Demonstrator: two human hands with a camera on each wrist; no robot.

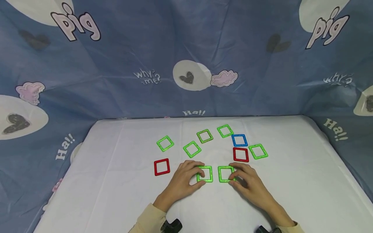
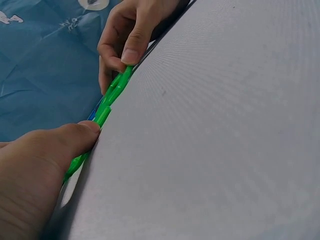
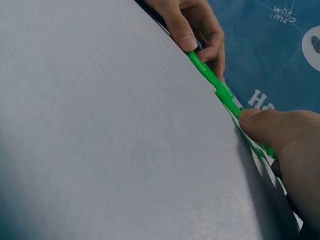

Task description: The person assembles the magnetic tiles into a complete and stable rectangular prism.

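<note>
Near the middle of the white table, my left hand [image 1: 186,178] grips a green square frame [image 1: 210,174] by its left side, thumb at the near edge and fingers at the far edge. Facing it, my right hand [image 1: 249,181] holds a second green square frame [image 1: 220,174] by its right side in the same way. A narrow gap separates the two frames in the head view. Both wrist views show the thumbs on the green edges, seen almost side-on; the left thumb [image 2: 82,134] and right thumb [image 3: 255,122] are close to the camera there.
A red square frame [image 1: 154,168] lies left of my hands. Beyond them are several green frames [image 1: 188,152], a blue frame [image 1: 246,140] and another red frame [image 1: 240,160]. The white tabletop [image 1: 116,181] meets a blue printed cloth [image 1: 131,97] at the back.
</note>
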